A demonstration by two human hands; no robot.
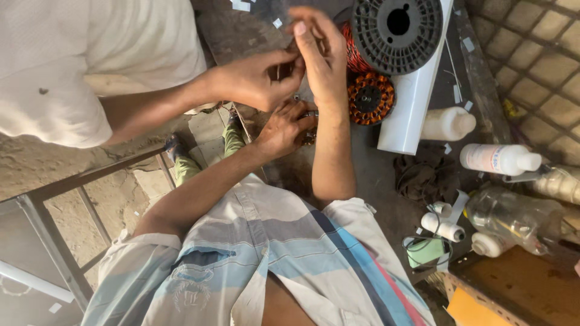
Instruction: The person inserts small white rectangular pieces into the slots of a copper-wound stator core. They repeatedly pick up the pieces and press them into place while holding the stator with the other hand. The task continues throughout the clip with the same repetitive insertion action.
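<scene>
My right hand [320, 57] reaches up over the dark workbench [386, 181], fingers together, its tips meeting the fingertips of a co-worker's hand [254, 78] that comes in from the left. A small pale strip [279, 71] shows between the co-worker's fingers; whether my right hand pinches anything is hidden. My left hand [283, 130] lies lower, at the bench edge, fingers curled on a small metal part [309, 115]. Just right of both hands sits a round stator with orange copper windings [370, 98]. Behind it stands a black spool of red-copper wire [396, 27].
A white block [411, 102] lies under the spool. To the right of it are white bottles [448, 124] [500, 159], a clear plastic bottle [513, 217], a dark rag [423, 175] and small white thread rolls [444, 228]. A wooden box [513, 290] is at lower right and a metal frame [48, 235] at left.
</scene>
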